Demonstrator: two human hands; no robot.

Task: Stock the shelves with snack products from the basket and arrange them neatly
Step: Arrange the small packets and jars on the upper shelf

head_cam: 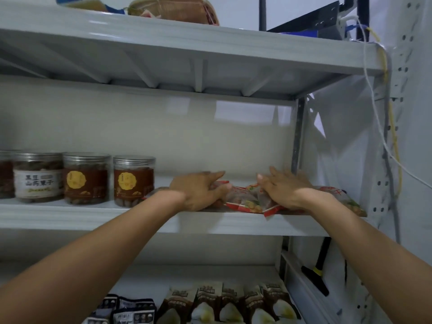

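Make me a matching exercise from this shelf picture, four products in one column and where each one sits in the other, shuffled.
1. clear jars
2. red snack packets
3. brown and white bags
4. tan package

A. top shelf
B. middle shelf, touched by left hand and right hand
C. lower shelf
D. middle shelf, left part

Pairs: 1-D, 2-B, 3-C, 4-A

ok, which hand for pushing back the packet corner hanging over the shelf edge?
Right. The right hand lies flat on the packets, just behind the overhanging red corner. The left hand sits further left, toward the jars.
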